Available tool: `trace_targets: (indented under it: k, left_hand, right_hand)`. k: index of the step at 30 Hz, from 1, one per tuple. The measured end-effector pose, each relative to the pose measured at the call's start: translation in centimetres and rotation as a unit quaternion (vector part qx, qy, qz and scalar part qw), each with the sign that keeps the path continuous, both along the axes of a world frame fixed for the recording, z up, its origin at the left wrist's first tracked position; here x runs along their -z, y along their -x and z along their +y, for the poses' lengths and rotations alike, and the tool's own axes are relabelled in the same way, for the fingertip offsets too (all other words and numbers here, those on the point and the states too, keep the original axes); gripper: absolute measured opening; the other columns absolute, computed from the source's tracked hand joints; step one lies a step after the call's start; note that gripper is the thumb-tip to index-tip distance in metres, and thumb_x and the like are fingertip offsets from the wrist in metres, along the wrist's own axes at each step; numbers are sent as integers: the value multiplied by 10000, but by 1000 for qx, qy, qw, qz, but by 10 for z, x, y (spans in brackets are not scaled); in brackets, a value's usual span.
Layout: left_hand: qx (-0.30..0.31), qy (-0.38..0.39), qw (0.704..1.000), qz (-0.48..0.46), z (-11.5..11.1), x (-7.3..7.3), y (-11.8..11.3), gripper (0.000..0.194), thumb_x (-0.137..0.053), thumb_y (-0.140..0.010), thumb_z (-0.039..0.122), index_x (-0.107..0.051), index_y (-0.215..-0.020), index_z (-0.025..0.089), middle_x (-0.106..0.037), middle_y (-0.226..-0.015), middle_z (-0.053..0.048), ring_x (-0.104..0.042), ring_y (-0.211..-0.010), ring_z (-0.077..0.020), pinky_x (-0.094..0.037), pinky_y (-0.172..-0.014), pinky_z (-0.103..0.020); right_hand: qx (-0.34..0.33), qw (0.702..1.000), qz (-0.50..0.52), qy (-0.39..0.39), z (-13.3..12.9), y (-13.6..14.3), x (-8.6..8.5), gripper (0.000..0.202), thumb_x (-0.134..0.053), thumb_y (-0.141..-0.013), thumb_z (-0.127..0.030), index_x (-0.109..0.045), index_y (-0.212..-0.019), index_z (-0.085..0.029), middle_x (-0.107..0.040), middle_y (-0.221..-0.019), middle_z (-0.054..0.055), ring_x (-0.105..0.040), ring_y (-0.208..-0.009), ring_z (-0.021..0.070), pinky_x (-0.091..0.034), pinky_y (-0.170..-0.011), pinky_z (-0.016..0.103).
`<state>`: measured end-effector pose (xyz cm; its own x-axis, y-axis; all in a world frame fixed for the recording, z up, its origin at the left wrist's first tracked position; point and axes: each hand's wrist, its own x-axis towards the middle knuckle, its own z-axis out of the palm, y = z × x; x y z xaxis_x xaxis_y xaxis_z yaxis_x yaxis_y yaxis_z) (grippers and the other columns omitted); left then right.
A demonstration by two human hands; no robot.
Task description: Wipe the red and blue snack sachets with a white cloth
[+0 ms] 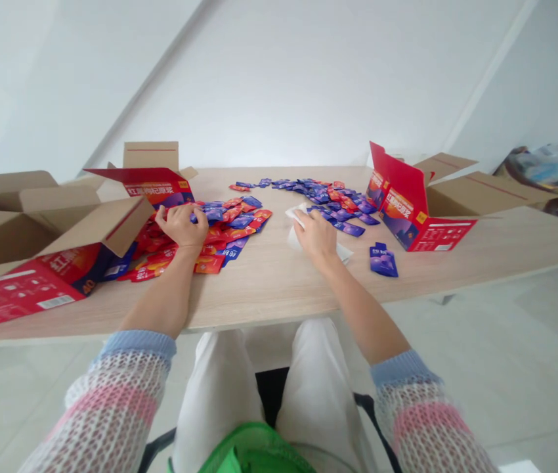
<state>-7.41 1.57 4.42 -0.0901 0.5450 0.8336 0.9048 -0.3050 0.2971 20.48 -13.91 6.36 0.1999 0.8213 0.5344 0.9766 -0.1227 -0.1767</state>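
Note:
My left hand [182, 226] rests on a heap of red and purple sachets [232, 230], its fingers curled. A bit of purple sachet [193, 217] shows between those fingers. My right hand [317, 235] is closed on a white tissue [295, 242] and presses it against the tabletop. Part of the tissue is hidden under the hand and shows again by the wrist. Beyond the right hand lies a second, looser spread of mostly purple sachets [318, 192]. One purple sachet [383, 260] lies alone to the right of the tissue.
Open red cartons [69, 276] stand at the left, with another red carton [153, 187] behind the heap. At the right is an open red carton [424, 223], flaps spread. The wooden table [269, 295] meets a white wall. Plastic-wrapped items [555, 171] lie far right.

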Motion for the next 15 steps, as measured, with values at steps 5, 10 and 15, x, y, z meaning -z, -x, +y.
trace_targets:
  k: [5,10,15]
  left_hand:
    - [49,-30,998,24,-1,2,-8,185,-454,-841,256,-624,-842,182,-648,-918,-43,-506,-1037,-232,-262,-948,-425]
    - [117,-3,991,60,-6,16,-38,162,-480,-808,280,-594,-756,179,-629,-792,-57,-545,-863,-225,-327,-869,-406]
    - [180,33,981,72,-7,23,-56,147,-485,-770,296,-595,-737,205,-655,-766,-49,-594,-754,-208,-387,-792,-353]
  right_hand:
    - [25,993,29,-111,-25,-41,-36,496,-425,-932,-462,-474,-1340,-184,-585,-1085,155,-580,-1004,275,-465,-811,372]
    - [185,980,20,-64,-42,-124,-31,514,-526,-881,-442,-546,-1204,-42,-617,-1018,238,-579,-1029,349,-447,-831,477]
    - [304,939,11,160,-64,-165,1,469,-485,-890,-426,-622,-1120,-41,-619,-1099,272,-591,-1055,355,-460,-849,440]
